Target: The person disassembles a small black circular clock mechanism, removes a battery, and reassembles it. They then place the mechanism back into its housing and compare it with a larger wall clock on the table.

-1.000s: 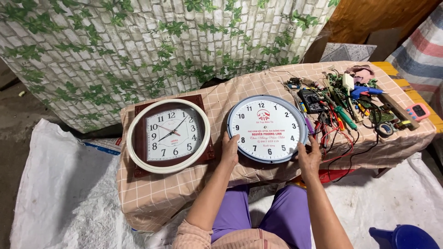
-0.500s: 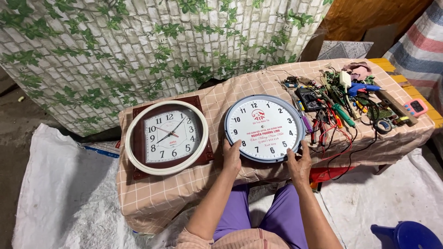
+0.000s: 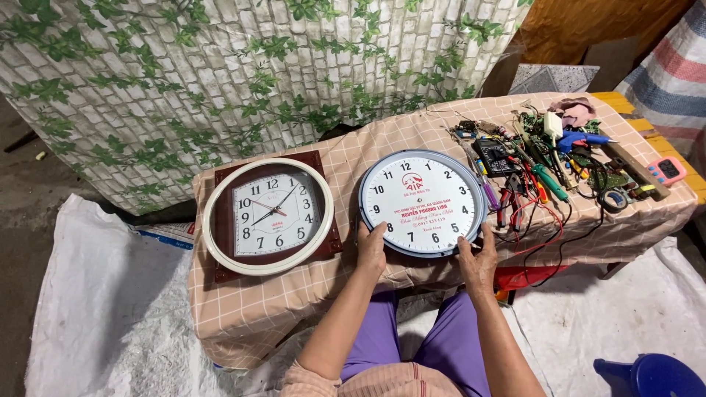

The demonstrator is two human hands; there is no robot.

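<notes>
Nearest the seated person, both hands rest on the lower rim of the round white-faced wall clock with a blue-grey plastic frame (image 3: 422, 203): the left hand (image 3: 371, 250) grips the lower-left edge with the thumb laid on the glass, and the right hand (image 3: 478, 259) clasps the lower-right edge in the same way. That clock lies flat, face up, about the middle of the low worktop (image 3: 294, 294), which is covered in a beige checked cloth that hangs over the front. Purple trousers show below the forearms. To the left of the held clock, just beside it but not touching, lies a second clock, a dark brown square wooden one with a cream round bezel (image 3: 268, 216), also face up. To the right, spread over the far end of the worktop, sits a clutter of tools and electronic parts (image 3: 548, 165): screwdrivers, red and black wires, green circuit boards, a blue glue gun, and a small pink gadget near the edge. White woven sacking (image 3: 95, 309) covers the floor around the worktop. Behind everything hangs a sheet printed with white bricks and green ivy leaves (image 3: 220, 73).
</notes>
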